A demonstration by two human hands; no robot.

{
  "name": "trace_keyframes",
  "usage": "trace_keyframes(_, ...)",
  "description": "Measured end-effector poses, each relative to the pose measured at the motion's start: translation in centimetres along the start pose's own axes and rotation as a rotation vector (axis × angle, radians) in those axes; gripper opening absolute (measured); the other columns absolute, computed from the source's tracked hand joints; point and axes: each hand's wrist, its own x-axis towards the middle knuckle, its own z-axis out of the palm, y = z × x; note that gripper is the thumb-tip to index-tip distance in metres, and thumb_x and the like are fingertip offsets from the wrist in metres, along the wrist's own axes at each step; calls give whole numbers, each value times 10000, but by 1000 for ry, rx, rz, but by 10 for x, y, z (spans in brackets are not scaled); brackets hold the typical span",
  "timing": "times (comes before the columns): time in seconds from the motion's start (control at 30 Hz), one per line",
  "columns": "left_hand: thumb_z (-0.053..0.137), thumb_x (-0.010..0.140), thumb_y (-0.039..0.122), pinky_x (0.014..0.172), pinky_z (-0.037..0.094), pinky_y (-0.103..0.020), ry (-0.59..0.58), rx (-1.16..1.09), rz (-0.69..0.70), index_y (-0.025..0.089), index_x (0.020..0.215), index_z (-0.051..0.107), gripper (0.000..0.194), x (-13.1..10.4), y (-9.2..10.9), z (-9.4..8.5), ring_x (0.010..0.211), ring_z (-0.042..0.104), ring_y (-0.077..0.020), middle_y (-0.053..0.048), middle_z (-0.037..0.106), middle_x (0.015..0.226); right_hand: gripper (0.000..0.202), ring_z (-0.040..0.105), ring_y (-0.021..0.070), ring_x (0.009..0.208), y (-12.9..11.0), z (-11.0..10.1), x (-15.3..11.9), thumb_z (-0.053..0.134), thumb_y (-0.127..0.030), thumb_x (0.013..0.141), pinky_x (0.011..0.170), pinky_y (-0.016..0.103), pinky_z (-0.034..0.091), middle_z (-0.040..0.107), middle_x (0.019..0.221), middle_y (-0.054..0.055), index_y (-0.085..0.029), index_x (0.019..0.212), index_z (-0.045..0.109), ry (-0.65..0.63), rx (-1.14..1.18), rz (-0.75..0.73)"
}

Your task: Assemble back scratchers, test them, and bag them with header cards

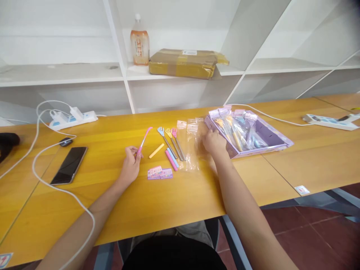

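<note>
My left hand [131, 163] is closed round the handle of a pink back scratcher [144, 140], its head pointing up. Beside the left wall of a purple box [270, 149], my right hand [214, 142] has its fingers curled; what they hold, if anything, is hidden. The box holds several bagged scratchers [236, 133]. Between my hands lie a blue scratcher head with metal rod [168, 142], a yellow one [174, 144] and a pink one [179, 144]. Near them are a yellow handle [156, 150], pink and blue handles [172, 160], small printed cards [159, 173] and clear bags [192, 150].
A phone [69, 165], a white cable [67, 190] and a power strip [73, 119] lie at the left. Another power strip [330, 122] is at the far right. On the shelf behind stand a bottle [140, 45] and a taped carton [182, 63].
</note>
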Motion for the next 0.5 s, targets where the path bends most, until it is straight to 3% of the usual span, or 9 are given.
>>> trace_keyframes(0.13, 453, 1065, 302, 908, 505, -386, -14, 42, -25, 263, 1155, 356, 137, -1, 5, 1, 953, 681, -221, -31, 649, 994, 403, 730, 361, 1060, 11, 6, 8, 498, -274, 1010, 918, 439, 557, 733, 1137, 321, -4, 1186, 740, -41, -8, 28)
trace_keyframes(0.27, 445, 1068, 286, 900, 506, -394, -7, 100, -29, 258, 1166, 393, 115, -5, 12, 1, 964, 692, -233, -39, 658, 1019, 360, 742, 372, 976, 18, -2, 13, 544, -263, 977, 865, 441, 554, 756, 1041, 309, -25, 1104, 782, 6, 49, 115)
trace_keyframes(0.4, 443, 1069, 284, 928, 498, -384, -21, 89, -31, 255, 1167, 460, 104, -8, 18, -1, 1030, 675, -232, -40, 663, 1062, 346, 734, 329, 931, 13, -18, 8, 510, -307, 1019, 833, 414, 542, 781, 1027, 224, -115, 1048, 797, 224, 179, 124)
trace_keyframes(0.5, 487, 1054, 303, 929, 493, -355, -56, 53, 12, 246, 1097, 556, 99, -13, 28, -1, 1025, 644, -216, -36, 660, 1070, 323, 700, 238, 801, -12, -24, -10, 561, -384, 1025, 774, 340, 531, 783, 913, 129, -149, 1011, 783, 429, 447, -62)
